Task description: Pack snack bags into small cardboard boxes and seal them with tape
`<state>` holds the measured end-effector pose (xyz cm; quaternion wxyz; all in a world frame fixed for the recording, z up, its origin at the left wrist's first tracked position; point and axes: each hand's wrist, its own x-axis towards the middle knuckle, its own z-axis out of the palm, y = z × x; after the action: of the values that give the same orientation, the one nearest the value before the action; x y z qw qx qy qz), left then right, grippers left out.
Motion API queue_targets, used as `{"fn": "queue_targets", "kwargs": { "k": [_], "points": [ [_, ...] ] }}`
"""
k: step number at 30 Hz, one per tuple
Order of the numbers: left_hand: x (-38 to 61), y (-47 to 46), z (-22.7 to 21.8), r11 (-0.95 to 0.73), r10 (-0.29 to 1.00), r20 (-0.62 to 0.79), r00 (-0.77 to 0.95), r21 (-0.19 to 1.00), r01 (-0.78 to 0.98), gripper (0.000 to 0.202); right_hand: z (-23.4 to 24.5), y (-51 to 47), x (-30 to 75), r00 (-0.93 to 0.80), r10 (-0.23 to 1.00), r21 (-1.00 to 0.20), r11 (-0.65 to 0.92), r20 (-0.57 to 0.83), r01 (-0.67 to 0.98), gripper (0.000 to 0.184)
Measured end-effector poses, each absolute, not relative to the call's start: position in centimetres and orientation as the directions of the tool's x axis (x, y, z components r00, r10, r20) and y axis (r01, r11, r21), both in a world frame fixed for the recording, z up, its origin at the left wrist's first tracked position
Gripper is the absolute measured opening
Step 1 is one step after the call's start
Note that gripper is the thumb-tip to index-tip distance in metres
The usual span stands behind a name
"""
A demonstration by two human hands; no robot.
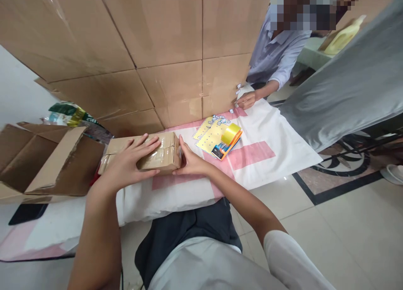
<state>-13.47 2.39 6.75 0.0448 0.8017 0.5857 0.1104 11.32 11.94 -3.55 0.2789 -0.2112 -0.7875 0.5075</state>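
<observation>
1. Carton point(165, 149), small and brown, lies just left of centre in the frame on the cloth-covered surface point(264, 174).
2. My left hand point(127, 162) holds it from above: fingers spread wide over the top, thumb along the near edge.
3. My right hand point(190, 162) cups the right end, thumb low and fingers further up. I cannot tell how firmly either hand presses.
4. Closure status: the top is shut, and shiny tape crosses it. I judge the visible faces sealed; the underside is hidden, so I cannot confirm it. Contents are not visible.
5. Outstanding, as far as I can see: the open box point(75, 168) at the left of the frame has its flaps unfastened. Its interior shows only in part; I make out no contents there.
6. The tape dispenser point(228, 149), loaded with a yellow roll point(230, 133), lies right of centre, apart from both my hands, against yellow sheets point(206, 136).
7. Large cartons point(170, 88) stand stacked across the upper frame, closed; their contents are hidden.
8. A co-worker's hand point(247, 101) is at the surface's far edge, upper right.
</observation>
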Motion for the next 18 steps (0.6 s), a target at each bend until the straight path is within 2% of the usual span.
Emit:
{"fn": "queue_targets", "kwargs": {
  "k": [4, 8, 10, 12, 14, 18],
  "points": [
    [-12.9, 0.8, 7.4, -0.370, 0.919, 0.209, 0.334, 0.167, 0.914, 0.083, -2.6, 10.8, 11.7, -0.718, 0.659, -0.900, 0.422, 0.222, 0.109, 0.153],
    [-10.6, -1.3, 8.2, -0.336, 0.805, 0.517, 0.290, -0.005, 0.942, 0.076, -1.6, 9.1, 13.9, -0.586, 0.755, -0.920, 0.389, 0.293, 0.042, 0.140],
    [-9.3, -1.7, 8.2, -0.297, 0.744, 0.610, 0.272, -0.062, 0.953, 0.074, -0.6, 8.3, 16.0, -0.485, 0.804, -0.926, 0.376, 0.344, -0.033, 0.130],
    [-7.9, -1.4, 7.9, -0.281, 0.725, 0.640, 0.254, -0.063, 0.958, 0.067, 0.7, 7.8, 19.1, -0.336, 0.860, -0.917, 0.398, 0.385, -0.031, 0.119],
    [-6.7, -0.5, 7.4, -0.295, 0.740, 0.626, 0.245, -0.025, 0.955, 0.055, 2.0, 7.6, 23.2, -0.129, 0.889, -0.888, 0.451, 0.439, 0.090, 0.115],
    [-5.3, 1.3, 5.6, -0.358, 0.791, 0.546, 0.276, 0.046, 0.933, 0.045, 3.1, 8.6, 33.3, 0.238, 0.796, -0.817, 0.472, 0.556, 0.331, 0.117]
  ]
}}
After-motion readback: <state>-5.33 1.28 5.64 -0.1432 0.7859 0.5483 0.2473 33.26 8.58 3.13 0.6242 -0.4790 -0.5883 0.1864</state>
